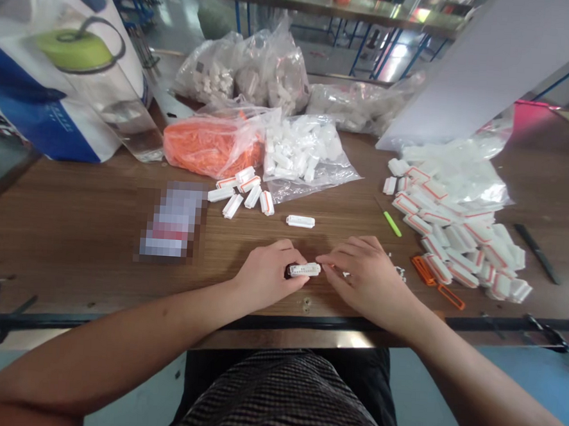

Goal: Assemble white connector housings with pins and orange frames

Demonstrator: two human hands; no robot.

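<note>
My left hand (267,275) pinches a white plastic connector housing (305,269) between thumb and fingers, its row of small slots facing up. A dark piece shows at the housing's left end, beside my palm. Close to the right end is my right hand (365,276), its thumb and index finger drawn together at the tip. Whether a tiny part sits between them is too small to tell. Small white bits (345,274) lie under and beside that hand. Just beyond both hands rests a single white housing (300,221).
Several white housings (251,195) lie before a bag of orange parts (211,145) and a bag of white parts (300,150). Rightward are a green-handled pick (392,224), a pile of housings with orange seals (461,233), orange frames (450,296) and a black tool (536,253). A bottle (121,116) stands left.
</note>
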